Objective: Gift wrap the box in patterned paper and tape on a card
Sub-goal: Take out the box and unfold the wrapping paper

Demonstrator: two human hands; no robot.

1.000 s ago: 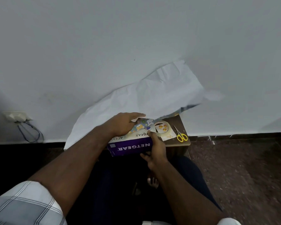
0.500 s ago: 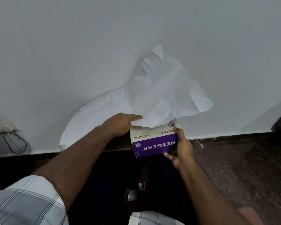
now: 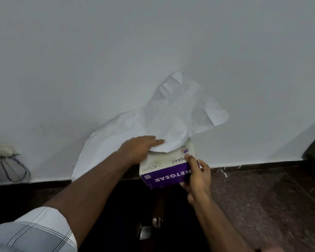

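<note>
The box [image 3: 158, 167], white on top with a purple NETGEAR side, sits tilted in front of me, low against the wall. My right hand [image 3: 196, 176] grips its right end, thumb on the top face and fingers curled round the purple side. The wrapping paper [image 3: 173, 120] shows only its white back; it rises crumpled against the wall behind the box and trails down to the left. My left hand [image 3: 139, 148] lies with straight fingers on the paper's lower edge, pressing it on the box's far left corner. No card is in view.
A wall socket [image 3: 1, 151] with a looped cable [image 3: 15, 171] hangs at the far left. Dark skirting [image 3: 262, 163] meets a dark speckled floor [image 3: 271, 206] on the right. A bare foot [image 3: 157, 221] shows below the box, between my forearms.
The box has moved right and tilted up in my right hand. The paper has bunched higher against the wall. The small table, card and yellow scissors have gone out of view.
</note>
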